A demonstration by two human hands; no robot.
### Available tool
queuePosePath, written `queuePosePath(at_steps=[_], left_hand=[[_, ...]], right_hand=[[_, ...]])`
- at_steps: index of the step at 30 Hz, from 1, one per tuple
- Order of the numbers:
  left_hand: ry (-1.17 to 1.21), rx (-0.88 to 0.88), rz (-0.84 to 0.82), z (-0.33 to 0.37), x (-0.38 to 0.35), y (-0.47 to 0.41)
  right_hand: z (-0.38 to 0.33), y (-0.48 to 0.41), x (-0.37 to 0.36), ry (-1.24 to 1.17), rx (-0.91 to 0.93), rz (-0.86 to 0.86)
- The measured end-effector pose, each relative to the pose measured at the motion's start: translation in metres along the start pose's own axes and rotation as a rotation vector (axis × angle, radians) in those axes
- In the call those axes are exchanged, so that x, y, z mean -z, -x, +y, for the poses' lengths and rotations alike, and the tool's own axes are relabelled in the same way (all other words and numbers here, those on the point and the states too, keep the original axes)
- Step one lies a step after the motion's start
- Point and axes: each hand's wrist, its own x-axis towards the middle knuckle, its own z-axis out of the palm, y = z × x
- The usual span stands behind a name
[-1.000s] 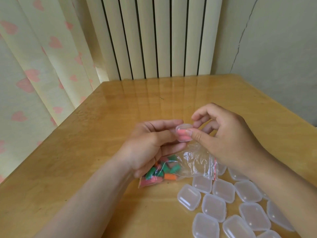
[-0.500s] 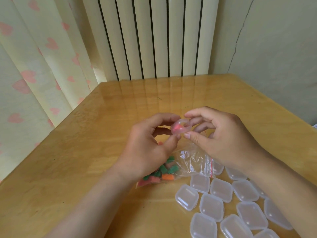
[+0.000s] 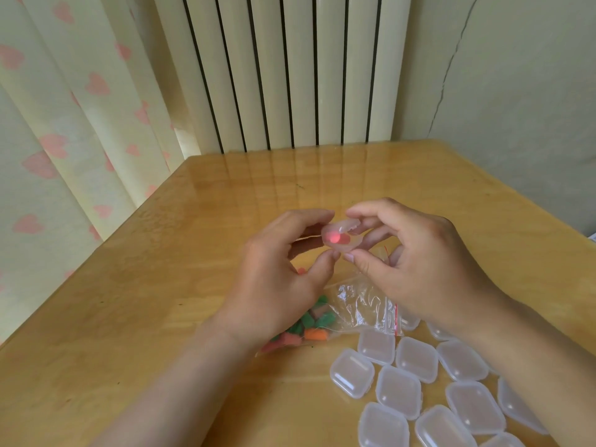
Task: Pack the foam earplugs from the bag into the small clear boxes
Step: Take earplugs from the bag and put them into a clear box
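Nearest, at five o'clock in the view, a cluster of small clear boxes [image 3: 399,391] lies on the wooden table [image 3: 145,317]. Their lids are closed and they sit edge to edge, with several cut off by the lower right of the frame. Just beyond them, toward the centre, lies the bag [image 3: 361,306], a crumpled clear zip pouch with a red strip along its mouth at the three o'clock end. That end lies just beside the nearest boxes. The foam earplugs [image 3: 314,329] inside it, green, orange and pink, are heaped at its nine o'clock end, partly hidden under the left wrist.

Both forearms come in from the six o'clock edge. The left hand [image 3: 277,279] and the right hand [image 3: 419,262] meet over the middle of the table, above the bag. Each pinches the held box [image 3: 346,228] between thumb and forefinger, the left at its nine o'clock side and the right at its three o'clock side. The other fingers are loosely curled. This box is lifted clear of the table and tilted, and a pink earplug [image 3: 334,237] glows through its wall. I cannot tell whether its lid is snapped fully down.

Farther off, at twelve o'clock, a white ribbed radiator [image 3: 290,75] stands behind the table's far edge. A pale curtain [image 3: 64,124] with pink hearts hangs at ten o'clock. A plain wall [image 3: 522,91] with a thin crack stands at two o'clock.
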Motion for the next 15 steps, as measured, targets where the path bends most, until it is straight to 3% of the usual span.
queuePosePath(at_steps=[3, 7, 15], left_hand=[[0.342, 0.318, -0.015, 0.012, -0.001, -0.002], [0.69, 0.518, -0.018, 0.018, 0.003, -0.006], [0.846, 0.685, -0.004, 0.02, 0.008, -0.012]], right_hand=[[-0.001, 0.001, -0.002, 0.057, 0.04, 0.069], [-0.001, 0.001, -0.004, 0.093, 0.081, 0.084], [-0.006, 0.002, 0.001, -0.027, 0.064, 0.096]])
